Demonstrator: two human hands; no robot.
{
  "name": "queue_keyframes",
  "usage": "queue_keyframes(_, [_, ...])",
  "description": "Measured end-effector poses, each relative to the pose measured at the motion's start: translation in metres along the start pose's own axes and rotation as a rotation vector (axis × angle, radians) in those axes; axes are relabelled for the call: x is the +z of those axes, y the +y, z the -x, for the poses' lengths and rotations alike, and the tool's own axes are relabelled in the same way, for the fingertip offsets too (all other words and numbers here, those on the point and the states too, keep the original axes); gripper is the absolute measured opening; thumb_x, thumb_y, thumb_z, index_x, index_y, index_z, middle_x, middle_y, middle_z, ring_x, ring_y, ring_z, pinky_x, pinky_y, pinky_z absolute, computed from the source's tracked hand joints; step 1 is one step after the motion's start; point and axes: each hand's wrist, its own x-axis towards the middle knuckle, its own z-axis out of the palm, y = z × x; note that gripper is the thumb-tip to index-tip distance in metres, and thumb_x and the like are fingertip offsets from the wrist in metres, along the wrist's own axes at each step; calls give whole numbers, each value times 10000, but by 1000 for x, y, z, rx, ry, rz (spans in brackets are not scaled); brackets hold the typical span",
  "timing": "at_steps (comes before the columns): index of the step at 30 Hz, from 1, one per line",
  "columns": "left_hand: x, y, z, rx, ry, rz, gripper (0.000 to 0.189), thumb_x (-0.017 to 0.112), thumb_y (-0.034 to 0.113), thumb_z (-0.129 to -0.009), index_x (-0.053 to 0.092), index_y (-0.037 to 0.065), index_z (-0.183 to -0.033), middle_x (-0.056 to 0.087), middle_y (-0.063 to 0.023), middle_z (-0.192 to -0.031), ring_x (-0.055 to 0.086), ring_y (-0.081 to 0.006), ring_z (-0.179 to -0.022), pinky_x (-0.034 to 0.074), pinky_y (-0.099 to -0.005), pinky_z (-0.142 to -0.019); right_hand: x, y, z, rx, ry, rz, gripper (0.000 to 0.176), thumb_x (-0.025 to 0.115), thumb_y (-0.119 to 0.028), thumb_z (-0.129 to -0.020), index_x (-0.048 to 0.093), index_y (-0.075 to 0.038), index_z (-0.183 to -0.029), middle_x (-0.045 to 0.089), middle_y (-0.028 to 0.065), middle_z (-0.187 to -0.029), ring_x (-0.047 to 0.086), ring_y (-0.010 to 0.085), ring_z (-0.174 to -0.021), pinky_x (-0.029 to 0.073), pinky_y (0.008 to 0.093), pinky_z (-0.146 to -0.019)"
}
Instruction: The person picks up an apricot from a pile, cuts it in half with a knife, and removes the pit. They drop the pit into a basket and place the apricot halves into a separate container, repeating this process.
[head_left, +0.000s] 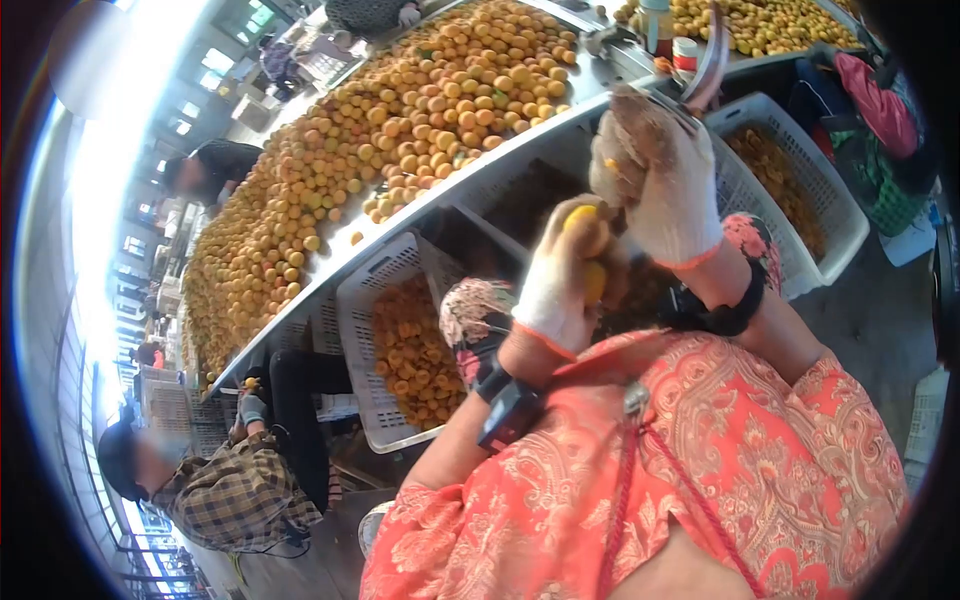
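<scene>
My left hand (pixel 565 275), in a white knit glove with an orange cuff, is closed around apricots (pixel 594 282) in front of my lap. Yellow-orange fruit shows at its fingers. Just beside and above it, my right hand (pixel 660 185) wears a matching glove, brown and soiled over the fingers. Its fingers are curled around a thin metal tool (pixel 672 108), mostly hidden by the glove. A curved metal blade (pixel 712 62) rises right by those fingers; whether it belongs to the held tool I cannot tell.
Many whole apricots (pixel 430 105) cover the metal table (pixel 335 245). White crates hold apricot pieces: one at left (pixel 410 350), another at right (pixel 775 170). A jar (pixel 655 28) and a red-and-white container (pixel 685 55) stand on the table. A person in a checked shirt (pixel 235 490) sits at left.
</scene>
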Motion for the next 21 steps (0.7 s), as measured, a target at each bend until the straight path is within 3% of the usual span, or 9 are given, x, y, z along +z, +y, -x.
queue_keyframes(1, [3,-1,-1,-16,45,-7,279,541,312,-949,504,82,-1103,550,-86,-702,503,-191,-505,396,-295,-438,16,-1,3,-47,102,105,387,540,-294,-1029,449,-127,-692,369,-46,-569,322,71,-456,250,240,-445])
queue_keyframes(2, [5,0,-1,-46,81,-12,280,542,322,-952,505,83,-1093,557,-84,-711,519,-189,-516,407,-294,-448,2,5,1,-82,52,25,182,650,-221,-969,691,-44,-969,499,-51,-638,432,43,-494,336,210,-437])
queue_keyframes(3, [4,0,-1,-62,85,-43,281,539,337,-958,506,89,-1085,563,-82,-720,531,-189,-524,418,-294,-460,-6,19,-4,-338,-19,238,209,642,-218,-971,692,-33,-1055,516,-47,-658,457,45,-507,372,208,-451])
queue_keyframes(4, [0,0,-3,-80,83,-73,284,536,353,-963,508,94,-1077,569,-79,-730,543,-189,-532,429,-294,-471,-5,15,-2,-266,-33,155,205,644,-208,-963,683,-29,-1053,535,-45,-684,485,45,-527,391,208,-455])
queue_keyframes(8, [-12,-6,-5,-89,101,-139,405,537,512,-986,525,110,-1035,571,-70,-745,543,-178,-566,426,-297,-498,-4,9,-7,-38,-79,-229,154,689,-181,-894,639,-90,-781,528,-51,-605,474,44,-468,350,222,-393])
queue_keyframes(9, [-11,-3,1,-75,43,-140,416,578,395,-986,529,80,-1253,552,-28,-834,529,-123,-631,424,-267,-539,-1,9,-6,-73,12,-103,173,703,-190,-886,637,-92,-760,528,-48,-593,478,46,-466,350,222,-393])
queue_keyframes(12, [-19,-1,-1,-28,-102,-104,245,591,318,-977,530,97,-1064,564,-81,-820,532,-189,-685,419,-310,-617,-2,11,-8,-75,92,7,191,719,-210,-882,640,-94,-752,537,-35,-585,495,49,-469,352,222,-393])
queue_keyframes(15, [-17,4,1,-102,-173,20,206,580,187,-934,525,83,-1104,573,-98,-883,533,-191,-705,417,-301,-640,-4,8,-9,-42,50,-72,191,711,-217,-889,646,-96,-756,529,-31,-567,483,59,-438,349,229,-382])
queue_keyframes(21, [-20,7,2,-122,-93,2,251,566,157,-907,523,67,-1138,591,-116,-937,546,-218,-742,442,-349,-681,2,13,-14,-82,93,-53,190,707,-215,-890,645,-86,-764,533,-23,-563,499,78,-432,357,236,-379])
